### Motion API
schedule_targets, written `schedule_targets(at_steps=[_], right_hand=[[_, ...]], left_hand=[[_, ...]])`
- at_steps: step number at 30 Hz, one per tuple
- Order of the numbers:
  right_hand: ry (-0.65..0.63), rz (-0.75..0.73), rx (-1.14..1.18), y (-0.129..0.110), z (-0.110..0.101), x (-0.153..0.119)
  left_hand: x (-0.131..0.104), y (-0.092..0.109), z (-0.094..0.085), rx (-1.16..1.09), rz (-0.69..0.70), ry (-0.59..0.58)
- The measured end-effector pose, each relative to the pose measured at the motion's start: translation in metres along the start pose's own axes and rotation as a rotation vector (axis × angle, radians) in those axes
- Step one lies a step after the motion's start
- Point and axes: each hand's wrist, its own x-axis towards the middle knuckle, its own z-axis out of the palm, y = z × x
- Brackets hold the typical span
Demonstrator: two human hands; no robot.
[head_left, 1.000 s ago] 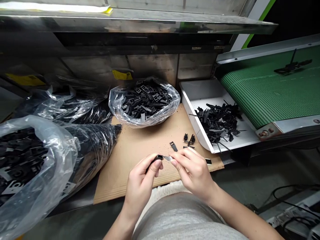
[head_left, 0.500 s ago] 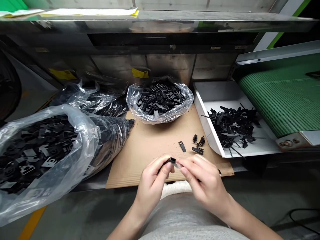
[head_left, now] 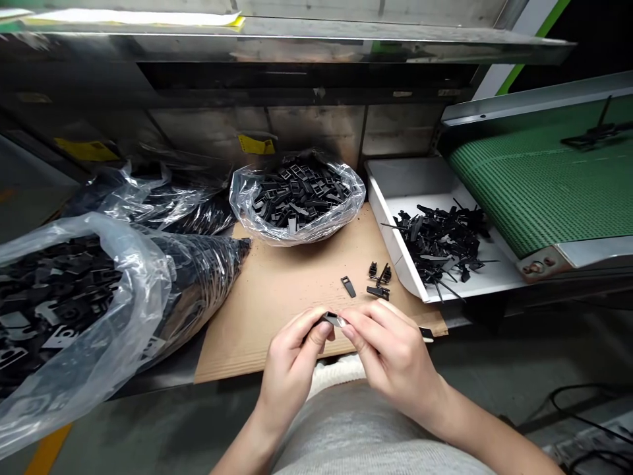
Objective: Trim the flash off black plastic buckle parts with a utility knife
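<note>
My left hand (head_left: pixel 293 356) pinches a small black plastic part (head_left: pixel 330 318) over the front of the cardboard sheet (head_left: pixel 277 284). My right hand (head_left: pixel 393 346) is closed at the part's right end, its fingertips on something small and shiny that I cannot make out. Just beyond my hands lies a loose black clip (head_left: pixel 348 286), and to its right a black piece with several parts on a sprue (head_left: pixel 380 280). Behind these stands an open clear bag (head_left: pixel 324 227) full of black clips.
A large open plastic bag (head_left: pixel 143 284) of black parts leans at the left. On the right, a white tray (head_left: pixel 393 244) holds tangled black pieces beside a green conveyor belt (head_left: pixel 539 178) carrying another piece. A metal shelf (head_left: pixel 306 49) spans the back.
The whole view has shifted, so the scene sits further left. A black piece now shows on the conveyor belt. My hands keep nearly the same pose around the part.
</note>
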Motion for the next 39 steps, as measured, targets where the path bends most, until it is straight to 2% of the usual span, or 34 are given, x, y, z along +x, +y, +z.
schedule_targets(at_steps=[10, 15, 17, 20, 25, 28, 34, 39], right_hand=[[0.026, 0.018, -0.035, 0.002, 0.006, 0.003], [0.028, 0.088, -0.062, 0.017, 0.007, 0.008], [0.018, 0.161, -0.011, 0.027, 0.006, 0.011], [-0.025, 0.237, 0.164, 0.034, 0.004, 0.014], [-0.063, 0.277, 0.343, 0.029, 0.003, 0.013], [-0.059, 0.254, 0.379, 0.024, 0.002, 0.011], [-0.039, 0.083, 0.303, 0.015, -0.01, 0.009], [-0.069, 0.077, 0.3, 0.008, -0.014, 0.009]], left_hand=[[0.001, -0.006, 0.0, -0.016, -0.022, 0.002], [0.0, -0.001, -0.001, -0.005, -0.001, 0.004], [-0.001, 0.001, -0.002, -0.007, 0.011, -0.011], [0.0, 0.0, -0.003, -0.069, -0.043, -0.014], [0.003, -0.001, -0.003, -0.243, -0.15, -0.056], [0.005, -0.001, -0.004, -0.344, -0.188, -0.077], [0.009, -0.001, -0.006, -0.576, -0.269, -0.102], [0.011, -0.002, -0.01, -0.629, -0.25, -0.164]])
